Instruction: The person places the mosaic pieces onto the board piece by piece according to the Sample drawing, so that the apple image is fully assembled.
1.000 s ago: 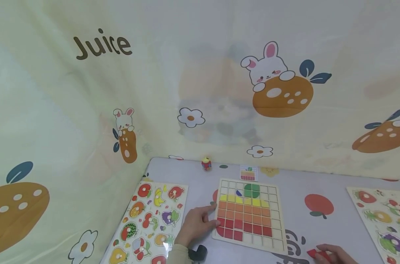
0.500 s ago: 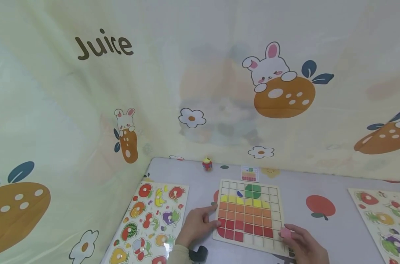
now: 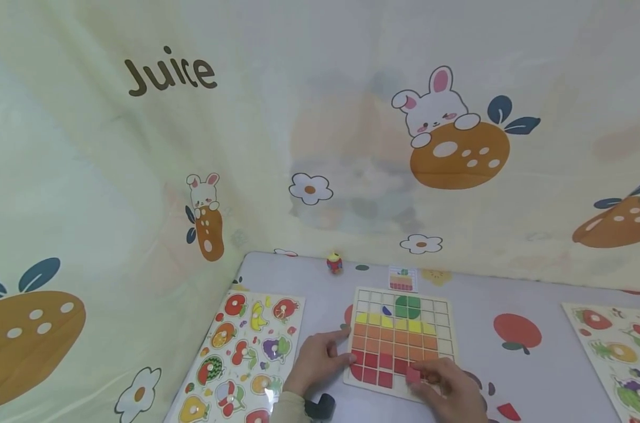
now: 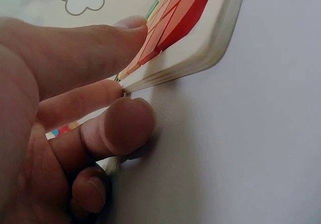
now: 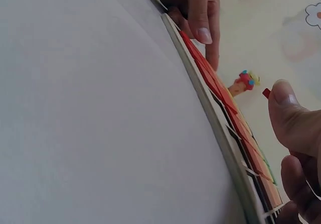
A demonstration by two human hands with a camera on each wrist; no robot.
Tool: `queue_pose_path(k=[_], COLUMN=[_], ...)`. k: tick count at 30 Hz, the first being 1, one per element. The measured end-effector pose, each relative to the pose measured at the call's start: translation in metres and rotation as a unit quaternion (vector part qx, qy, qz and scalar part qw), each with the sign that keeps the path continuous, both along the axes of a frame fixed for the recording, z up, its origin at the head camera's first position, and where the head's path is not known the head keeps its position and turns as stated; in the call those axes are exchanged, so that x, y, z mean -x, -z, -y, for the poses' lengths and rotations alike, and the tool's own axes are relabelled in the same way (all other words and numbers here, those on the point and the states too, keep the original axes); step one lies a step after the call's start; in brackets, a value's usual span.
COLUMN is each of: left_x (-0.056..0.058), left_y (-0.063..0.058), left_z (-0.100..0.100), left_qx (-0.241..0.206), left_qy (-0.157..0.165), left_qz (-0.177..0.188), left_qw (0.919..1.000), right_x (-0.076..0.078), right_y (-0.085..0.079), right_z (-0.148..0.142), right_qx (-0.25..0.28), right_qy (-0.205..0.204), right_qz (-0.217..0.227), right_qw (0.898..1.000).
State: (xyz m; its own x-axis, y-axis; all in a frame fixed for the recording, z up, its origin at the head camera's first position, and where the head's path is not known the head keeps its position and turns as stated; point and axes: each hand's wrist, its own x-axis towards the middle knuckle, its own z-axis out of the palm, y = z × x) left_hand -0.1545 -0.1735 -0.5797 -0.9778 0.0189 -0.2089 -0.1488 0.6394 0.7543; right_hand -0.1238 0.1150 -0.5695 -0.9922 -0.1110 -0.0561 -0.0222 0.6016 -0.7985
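A pale wooden grid board (image 3: pixel 444 329) lies on the table, filled in part with coloured tiles: green at the top, then yellow, orange and red rows. At its left edge my left hand (image 3: pixel 320 359) rests, thumb on the rim near the red tiles and index finger farther up. The left wrist view shows the thumb (image 4: pixel 100 50) over the board's edge, the other fingers beside it. Over the lower red rows, my right hand (image 3: pixel 449 390) pinches a small pinkish-red square tile (image 3: pixel 413 375) between thumb and index finger. Only the tile's corner (image 5: pixel 266 92) shows in the right wrist view.
A small picture card (image 3: pixel 403 279) lies behind the board, with a little bird figure (image 3: pixel 334 262) to its left. Fruit puzzle boards stand at left (image 3: pixel 246 358) and right (image 3: pixel 616 352). A red piece (image 3: pixel 508 411) lies at the front right. Printed curtains surround the table.
My right hand has put down the red piece at the front right, picked up a pinkish-red tile and moved left over the board. My left hand has stayed at the board's edge.
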Motion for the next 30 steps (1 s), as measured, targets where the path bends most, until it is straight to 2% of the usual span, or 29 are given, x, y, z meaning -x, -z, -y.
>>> queue_pose_path(k=[10, 16, 22, 26, 30], left_x=[-0.001, -0.001, -0.001, 0.0, 0.0], left_y=[-0.002, 0.0, -0.001, -0.001, -0.002], left_z=[0.0, -0.001, -0.002, -0.002, -0.002], left_qx=[0.007, 0.007, 0.009, 0.013, 0.011], left_qy=[0.001, -0.002, -0.001, -0.002, -0.005], left_qz=[-0.002, -0.003, -0.007, -0.009, -0.003], left_qw=[1.0, 1.0, 0.9999, 0.9999, 0.9999], right_x=[0.005, 0.006, 0.007, 0.007, 0.007], right_y=[0.003, 0.011, 0.004, 0.0, 0.003], right_z=[0.005, 0.011, 0.016, 0.015, 0.015], right_qx=[-0.017, -0.078, -0.131, -0.143, -0.145], right_qy=[0.014, -0.024, -0.057, -0.057, -0.051], right_qz=[0.028, 0.001, -0.01, -0.003, -0.014], right_qw=[0.999, 0.997, 0.99, 0.988, 0.988])
